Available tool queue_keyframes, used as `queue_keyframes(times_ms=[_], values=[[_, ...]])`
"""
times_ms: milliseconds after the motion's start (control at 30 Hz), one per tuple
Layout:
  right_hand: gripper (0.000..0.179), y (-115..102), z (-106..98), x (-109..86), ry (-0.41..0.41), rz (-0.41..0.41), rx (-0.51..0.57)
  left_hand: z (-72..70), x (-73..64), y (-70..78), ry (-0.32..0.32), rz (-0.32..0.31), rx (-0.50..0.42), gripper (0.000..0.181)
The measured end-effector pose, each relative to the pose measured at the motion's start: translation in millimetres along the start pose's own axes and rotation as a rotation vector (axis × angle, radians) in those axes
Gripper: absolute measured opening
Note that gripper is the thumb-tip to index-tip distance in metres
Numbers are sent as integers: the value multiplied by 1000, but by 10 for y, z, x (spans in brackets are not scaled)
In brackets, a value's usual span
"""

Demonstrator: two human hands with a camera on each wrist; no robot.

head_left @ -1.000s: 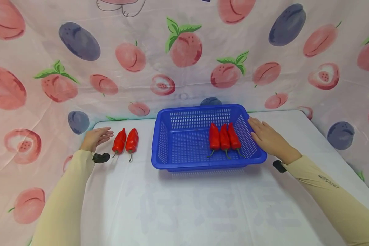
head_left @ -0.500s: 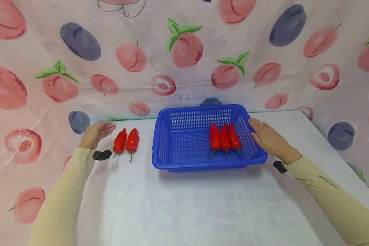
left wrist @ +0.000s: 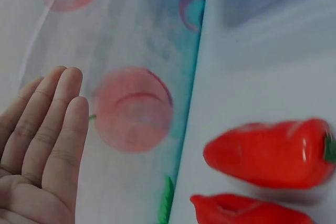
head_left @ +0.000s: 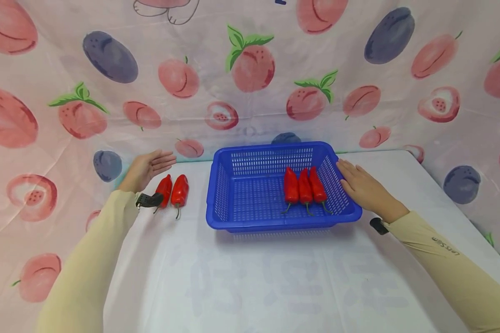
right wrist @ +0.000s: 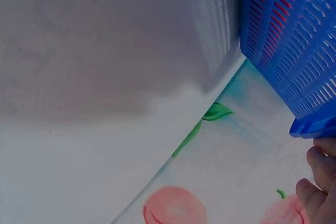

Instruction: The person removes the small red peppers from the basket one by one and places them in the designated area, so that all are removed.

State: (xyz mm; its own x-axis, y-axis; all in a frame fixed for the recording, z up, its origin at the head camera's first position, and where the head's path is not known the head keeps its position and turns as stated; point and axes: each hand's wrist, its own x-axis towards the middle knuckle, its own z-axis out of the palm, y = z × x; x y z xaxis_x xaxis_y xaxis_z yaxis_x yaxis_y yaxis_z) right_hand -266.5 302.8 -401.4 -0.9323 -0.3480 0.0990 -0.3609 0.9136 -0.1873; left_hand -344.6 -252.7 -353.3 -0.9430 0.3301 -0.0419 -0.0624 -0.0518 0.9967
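My left hand [head_left: 148, 169] hovers above and behind two red peppers on the table's left side, its fingers straight and holding nothing. The left wrist view shows one red pepper [left wrist: 273, 153] whole and the other pepper [left wrist: 247, 212] cut off by the frame. A blue plastic basket [head_left: 271, 226] stands at the middle of the table, with three red peppers [head_left: 305, 187] lying side by side in its right half, stems toward me. Along the basket's right rim rests my right hand [head_left: 365, 190], fingers extended. In the right wrist view its fingertips touch the rim from outside.
A white table [head_left: 271, 277] carries everything. Behind it and at both sides hangs a pale cloth [head_left: 216, 41] printed with peaches and plums. A black wrist strap [head_left: 149, 200] on the left partly covers the leftmost pepper in the head view.
My left hand has moved right and away from me, from beside the two loose peppers to above and behind them. The right hand, basket and peppers stay put.
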Motion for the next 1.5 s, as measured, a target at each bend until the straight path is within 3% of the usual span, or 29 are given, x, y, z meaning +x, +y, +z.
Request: queue_keyframes(times_ms=[200, 767, 867, 1100, 1333, 1500], values=[[57, 12, 15, -9, 2, -5, 2, 186, 80, 52, -21, -5, 5, 57], [58, -8, -12, -12, 4, -2, -2, 886, 392, 225, -106, -3, -11, 55], [57, -3, -12, -11, 2, -4, -5, 997, 453, 241, -119, -20, -31, 54], [57, 18, 1, -1, 4, 0, -11, 1203, 596, 226, -142, -85, 20, 49], [57, 7, -5, -6, 3, 2, -9, 1379, 717, 121, -115, -129, 49, 45], [58, -10, -14, -10, -9, 11, -5, 1509, 796, 34, -86, -197, 87, 44]])
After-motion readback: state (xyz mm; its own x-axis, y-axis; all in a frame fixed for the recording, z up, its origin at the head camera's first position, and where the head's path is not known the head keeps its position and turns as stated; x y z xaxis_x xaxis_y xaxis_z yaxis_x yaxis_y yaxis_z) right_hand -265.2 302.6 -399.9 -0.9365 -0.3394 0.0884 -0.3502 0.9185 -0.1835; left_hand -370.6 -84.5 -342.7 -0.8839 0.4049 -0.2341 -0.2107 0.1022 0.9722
